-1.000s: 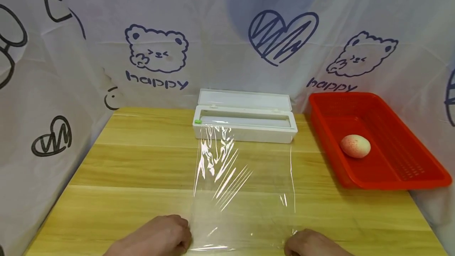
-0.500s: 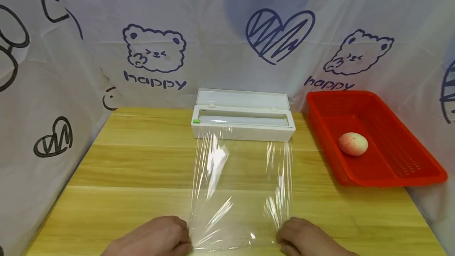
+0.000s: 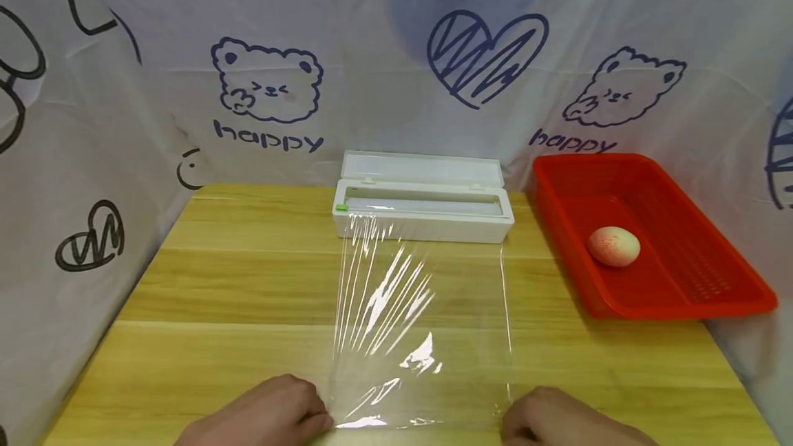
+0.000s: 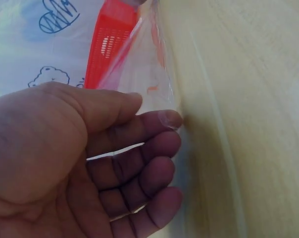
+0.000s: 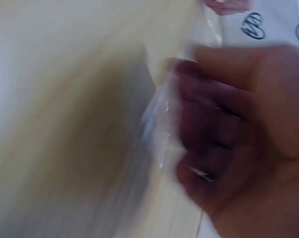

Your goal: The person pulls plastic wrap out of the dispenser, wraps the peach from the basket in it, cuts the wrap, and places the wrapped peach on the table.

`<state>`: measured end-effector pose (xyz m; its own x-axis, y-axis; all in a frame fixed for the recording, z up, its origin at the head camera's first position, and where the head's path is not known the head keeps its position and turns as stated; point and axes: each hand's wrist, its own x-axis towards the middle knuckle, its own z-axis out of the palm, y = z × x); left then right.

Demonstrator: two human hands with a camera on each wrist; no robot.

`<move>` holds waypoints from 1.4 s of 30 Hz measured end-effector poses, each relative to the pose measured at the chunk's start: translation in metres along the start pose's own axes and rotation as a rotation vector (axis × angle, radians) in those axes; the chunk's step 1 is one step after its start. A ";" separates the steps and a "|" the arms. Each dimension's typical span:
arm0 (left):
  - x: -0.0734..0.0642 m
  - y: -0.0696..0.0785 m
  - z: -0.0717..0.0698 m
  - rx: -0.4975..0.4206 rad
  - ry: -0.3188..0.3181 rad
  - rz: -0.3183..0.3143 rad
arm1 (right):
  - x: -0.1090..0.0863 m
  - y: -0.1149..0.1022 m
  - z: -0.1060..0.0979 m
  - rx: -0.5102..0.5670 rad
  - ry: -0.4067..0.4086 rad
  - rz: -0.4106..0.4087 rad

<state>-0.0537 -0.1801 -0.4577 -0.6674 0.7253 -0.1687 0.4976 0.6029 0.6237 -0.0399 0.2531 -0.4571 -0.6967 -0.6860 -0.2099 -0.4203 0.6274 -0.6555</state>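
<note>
A clear sheet of cling film (image 3: 458, 322) stretches over the table from a white cling film box (image 3: 427, 226), whose lid stands up at the back. My left hand (image 3: 266, 411) pinches the film's near left corner. In the left wrist view the thumb sits close above the index finger, with film over that fingertip (image 4: 172, 119); the other fingers are loosely curled. At the near right corner my right hand (image 3: 557, 418) pinches the film between thumb and forefinger, though the right wrist view is blurred.
A red plastic basket (image 3: 675, 253) at the right holds a pinkish-white, peach-like round object (image 3: 613, 246). A green slider (image 3: 341, 207) sits on the box's left end. Printed white cloth (image 3: 378, 88) hangs behind the wooden table (image 3: 217, 294).
My right hand first moved inward, bunching the film's right side, then back out to the right, spreading it wider. The left hand stayed nearly in place. The view shifted slightly.
</note>
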 end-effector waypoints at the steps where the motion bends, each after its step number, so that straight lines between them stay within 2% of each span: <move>1: 0.001 0.001 0.000 0.005 0.002 0.001 | 0.003 -0.003 -0.002 0.002 0.039 0.025; 4: 0.004 0.003 -0.001 0.022 0.009 -0.006 | 0.019 -0.004 -0.001 -0.115 0.172 0.049; 6: 0.004 0.005 -0.001 0.006 0.000 -0.033 | 0.026 0.000 0.007 -0.244 0.235 0.027; 8: 0.002 0.004 -0.001 -0.056 -0.022 -0.055 | 0.028 0.005 0.012 -0.272 0.183 0.058; 11: -0.009 -0.002 -0.004 -0.168 -0.055 -0.101 | 0.025 0.008 0.014 -0.236 0.093 0.113; 14: -0.023 -0.009 -0.013 -0.200 -0.068 -0.134 | 0.023 0.008 0.012 -0.187 0.027 0.166; 16: -0.024 -0.008 -0.019 -0.113 -0.022 -0.126 | 0.022 0.008 0.012 -0.193 0.020 0.161; 18: -0.015 -0.002 -0.023 0.017 0.065 -0.069 | 0.020 0.007 0.012 -0.209 0.023 0.144; 20: 0.002 0.006 -0.022 0.175 0.194 0.033 | 0.020 0.007 0.012 -0.235 0.036 0.114; 22: 0.026 0.012 -0.015 0.343 0.325 0.154 | 0.019 0.007 0.011 -0.266 0.052 0.091; 24: 0.044 0.016 -0.006 0.487 0.398 0.233 | 0.019 0.007 0.010 -0.280 0.055 0.080; 25: 0.051 0.017 -0.002 0.542 0.397 0.241 | 0.019 0.006 0.009 -0.295 0.062 0.062; 27: 0.059 0.017 0.003 0.619 0.333 0.213 | 0.020 0.004 0.008 -0.303 0.063 0.051; 30: 0.059 0.015 0.006 0.662 0.207 0.136 | 0.023 -0.001 0.002 -0.249 0.050 0.066; 31: 0.058 0.015 0.006 0.658 0.179 0.114 | 0.025 -0.003 -0.001 -0.239 0.076 0.063; 33: 0.059 0.014 0.005 0.656 0.164 0.091 | 0.033 -0.005 -0.008 -0.239 0.174 0.056; 35: 0.060 0.014 0.002 0.649 0.178 0.089 | 0.045 -0.004 -0.016 -0.287 0.318 0.041; 37: 0.061 0.015 -0.001 0.638 0.187 0.088 | 0.058 -0.002 -0.021 -0.343 0.434 0.061; 38: 0.062 0.015 -0.002 0.632 0.184 0.087 | 0.064 0.000 -0.023 -0.360 0.455 0.090; 39: 0.063 0.015 -0.003 0.619 0.177 0.083 | 0.069 0.002 -0.024 -0.371 0.451 0.124; 42: 0.065 0.015 -0.009 0.560 0.148 0.060 | 0.076 0.007 -0.023 -0.382 0.361 0.217</move>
<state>-0.0945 -0.1263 -0.4527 -0.6791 0.7340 -0.0114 0.7275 0.6750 0.1229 -0.1089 0.2143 -0.4613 -0.9170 -0.3989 -0.0051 -0.3788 0.8747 -0.3022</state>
